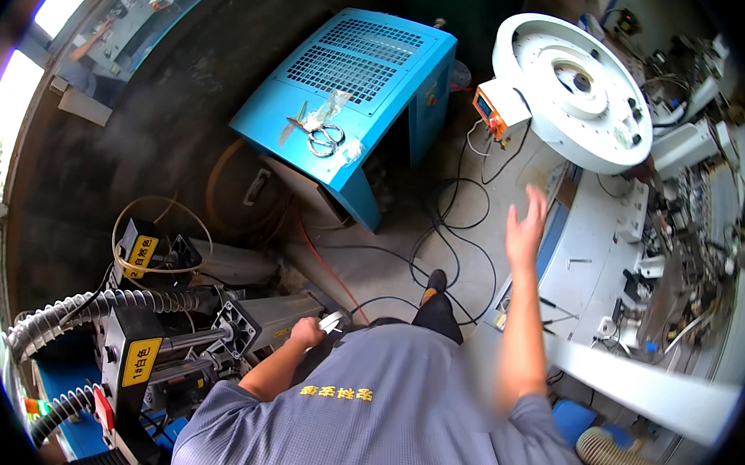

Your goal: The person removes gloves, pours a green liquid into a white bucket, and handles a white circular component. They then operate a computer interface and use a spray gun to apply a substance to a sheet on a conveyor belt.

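Observation:
My left hand [305, 334] is closed round a small white curved object [331, 322] beside the grey metal cylinder at my left; its exact kind cannot be made out. My right arm reaches forward, and my right hand [526, 229] is in the air with its fingers apart, holding nothing. It is nearest to the long white worktop [577, 260] and below the large white round machine [573, 91]. A pair of scissors [323, 137] lies on the blue metal cabinet [372, 30] ahead, next to a crumpled clear plastic bag [333, 102].
Black cables [450, 212] loop across the floor ahead of my foot [436, 281]. Pneumatic cylinders [269, 320] and a ribbed hose [86, 304] crowd the left. An orange control box [488, 112] hangs by the round machine. Tools and parts [678, 260] clutter the right; a beige hose [623, 461] lies behind.

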`<state>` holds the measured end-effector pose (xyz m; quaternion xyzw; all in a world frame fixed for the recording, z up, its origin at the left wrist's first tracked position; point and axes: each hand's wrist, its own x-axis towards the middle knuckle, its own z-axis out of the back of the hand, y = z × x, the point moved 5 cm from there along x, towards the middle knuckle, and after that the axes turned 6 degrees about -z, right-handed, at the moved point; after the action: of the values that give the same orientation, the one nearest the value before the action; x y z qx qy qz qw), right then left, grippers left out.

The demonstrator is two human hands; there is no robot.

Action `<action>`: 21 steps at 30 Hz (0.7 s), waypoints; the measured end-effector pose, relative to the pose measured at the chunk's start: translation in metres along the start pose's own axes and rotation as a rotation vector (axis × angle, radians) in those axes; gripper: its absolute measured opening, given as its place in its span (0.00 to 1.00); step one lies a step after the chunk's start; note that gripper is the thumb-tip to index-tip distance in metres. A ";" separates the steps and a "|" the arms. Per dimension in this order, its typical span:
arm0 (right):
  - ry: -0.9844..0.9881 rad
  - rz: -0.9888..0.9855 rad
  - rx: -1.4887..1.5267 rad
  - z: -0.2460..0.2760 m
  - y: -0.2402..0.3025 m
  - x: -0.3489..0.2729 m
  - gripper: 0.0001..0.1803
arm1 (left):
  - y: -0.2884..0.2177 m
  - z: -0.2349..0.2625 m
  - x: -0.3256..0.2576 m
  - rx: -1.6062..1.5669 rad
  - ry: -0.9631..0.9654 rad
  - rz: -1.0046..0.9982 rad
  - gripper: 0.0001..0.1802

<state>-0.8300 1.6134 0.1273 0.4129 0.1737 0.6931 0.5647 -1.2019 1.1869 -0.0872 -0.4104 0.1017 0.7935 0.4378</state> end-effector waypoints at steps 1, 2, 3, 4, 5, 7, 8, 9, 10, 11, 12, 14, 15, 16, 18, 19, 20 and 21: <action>0.006 0.045 -0.056 -0.015 -0.001 0.048 0.30 | -0.009 0.016 -0.009 0.016 -0.165 -0.052 0.19; 0.008 0.096 -0.114 -0.032 -0.005 0.095 0.32 | -0.016 0.031 -0.014 -0.056 -0.294 -0.051 0.19; 0.008 0.087 -0.192 -0.052 -0.020 0.141 0.34 | -0.039 0.057 -0.021 -0.122 -0.334 -0.032 0.19; 0.004 0.078 -0.271 -0.072 -0.035 0.184 0.36 | -0.068 0.095 -0.029 -0.185 -0.376 -0.016 0.19; 0.025 0.038 -0.316 -0.091 -0.050 0.219 0.37 | -0.093 0.125 -0.036 -0.242 -0.398 -0.035 0.20; 0.156 -0.097 -0.212 -0.136 -0.135 0.298 0.40 | -0.134 0.171 -0.015 -0.288 -0.478 -0.247 0.21; 0.255 -0.179 -0.074 -0.137 -0.201 0.333 0.41 | -0.155 0.185 -0.005 -0.277 -0.509 -0.315 0.20; 0.112 -0.083 -0.396 -0.163 -0.184 0.327 0.40 | -0.169 0.193 -0.014 -0.402 -0.552 -0.300 0.18; 0.253 -0.131 -0.431 -0.191 -0.141 0.320 0.39 | -0.175 0.196 -0.025 -0.459 -0.613 -0.251 0.14; 0.182 -0.170 -0.527 -0.199 -0.122 0.321 0.38 | -0.181 0.202 -0.023 -0.519 -0.655 -0.246 0.11; 0.072 -0.130 -0.588 -0.200 -0.115 0.320 0.38 | -0.179 0.202 -0.010 -0.571 -0.660 -0.207 0.10; 0.052 -0.240 -0.591 -0.192 -0.117 0.325 0.38 | -0.196 0.218 0.017 -0.769 -0.608 -0.242 0.09; 0.035 -0.257 -0.541 -0.184 -0.122 0.327 0.34 | -0.199 0.224 0.040 -0.788 -0.555 -0.272 0.09; 0.105 -0.298 -0.476 -0.174 -0.116 0.330 0.30 | -0.205 0.233 0.056 -0.808 -0.507 -0.285 0.09; 0.165 -0.357 -0.420 -0.161 -0.118 0.330 0.28 | -0.231 0.262 0.077 -0.797 -0.402 -0.355 0.10; 0.182 -0.372 -0.416 -0.155 -0.118 0.328 0.29 | -0.243 0.278 0.087 -0.781 -0.355 -0.373 0.11; 0.200 -0.387 -0.410 -0.149 -0.118 0.323 0.29 | -0.251 0.291 0.097 -0.763 -0.308 -0.390 0.12; 0.190 -0.375 -0.409 -0.140 -0.120 0.314 0.29 | -0.253 0.300 0.112 -0.735 -0.299 -0.423 0.16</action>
<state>-0.8671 1.9723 0.0772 0.1844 0.1556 0.6329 0.7356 -1.2048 1.5627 0.0724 -0.4312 -0.3374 0.7204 0.4257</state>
